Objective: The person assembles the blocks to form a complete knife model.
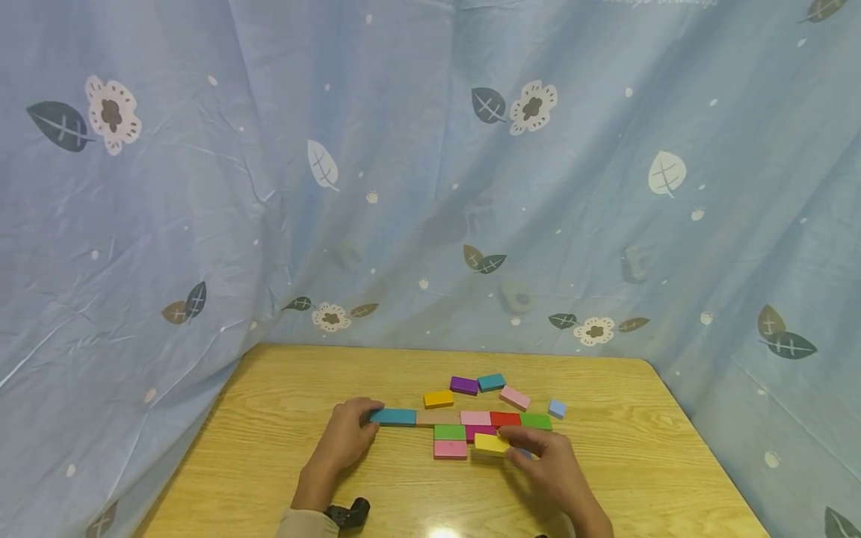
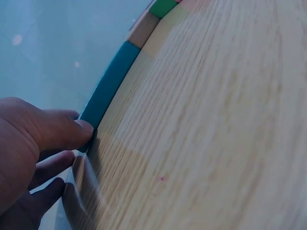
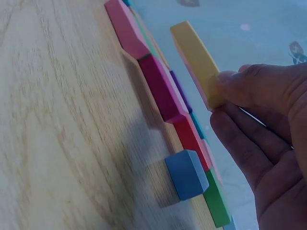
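My left hand (image 1: 346, 433) pinches the left end of a long blue block (image 1: 395, 418) that lies on the table. In the left wrist view the thumb rests on that end of the blue block (image 2: 109, 88). A yellow block (image 3: 199, 62) is pinched between thumb and fingers of my right hand (image 1: 548, 456), raised off the table. Extending right from the blue block are a tan block (image 1: 438, 418), a pink, a red (image 1: 505, 419) and a green block (image 1: 537, 422). Below this row lie a light green (image 1: 449, 433), a magenta (image 1: 479, 433) and a pink block (image 1: 450, 450).
Behind the row lie loose orange (image 1: 439, 399), purple (image 1: 464, 385), teal (image 1: 492, 382) and pink (image 1: 515, 397) blocks. A small light-blue block (image 1: 557, 409) lies to the right. Near my right hand sits another small blue block (image 3: 186, 175). A patterned curtain (image 1: 417, 187) hangs behind the table.
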{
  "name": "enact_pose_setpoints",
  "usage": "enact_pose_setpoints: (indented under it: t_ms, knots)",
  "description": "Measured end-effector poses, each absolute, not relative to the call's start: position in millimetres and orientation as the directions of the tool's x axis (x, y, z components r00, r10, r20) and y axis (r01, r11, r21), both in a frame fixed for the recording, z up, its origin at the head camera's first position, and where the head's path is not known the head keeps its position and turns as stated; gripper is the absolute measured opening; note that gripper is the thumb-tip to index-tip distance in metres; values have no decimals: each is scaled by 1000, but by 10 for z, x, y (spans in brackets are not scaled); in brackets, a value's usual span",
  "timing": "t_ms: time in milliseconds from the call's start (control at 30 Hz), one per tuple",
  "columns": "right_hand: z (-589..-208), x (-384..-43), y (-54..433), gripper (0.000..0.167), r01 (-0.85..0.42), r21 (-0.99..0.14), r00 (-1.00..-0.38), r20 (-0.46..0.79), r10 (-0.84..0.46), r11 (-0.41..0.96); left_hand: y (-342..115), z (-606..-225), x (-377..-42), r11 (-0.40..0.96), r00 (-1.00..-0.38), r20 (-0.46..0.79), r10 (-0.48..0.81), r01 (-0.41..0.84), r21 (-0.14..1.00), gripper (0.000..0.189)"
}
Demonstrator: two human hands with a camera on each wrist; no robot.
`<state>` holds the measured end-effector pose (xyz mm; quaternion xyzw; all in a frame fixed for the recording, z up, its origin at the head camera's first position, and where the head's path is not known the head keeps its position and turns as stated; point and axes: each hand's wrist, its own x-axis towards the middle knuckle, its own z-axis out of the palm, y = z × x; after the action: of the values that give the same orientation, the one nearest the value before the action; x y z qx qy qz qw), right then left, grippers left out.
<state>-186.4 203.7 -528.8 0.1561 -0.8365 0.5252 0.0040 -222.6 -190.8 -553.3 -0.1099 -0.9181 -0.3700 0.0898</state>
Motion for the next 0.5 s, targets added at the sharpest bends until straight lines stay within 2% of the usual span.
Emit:
enact_pose_setpoints:
  t_ms: [300, 500]
  knots:
    - [-5315, -1899, 1977, 28, -321, -760, -942, 195, -274, 566, -1897, -5542, -2226, 700, -962, 240, 133, 263, 663, 34]
    - [-5363, -1909, 1939, 30, -374, -705, -926, 246, -287, 603, -1906, -5542, -2236, 703, -964, 234, 125, 253, 665, 34]
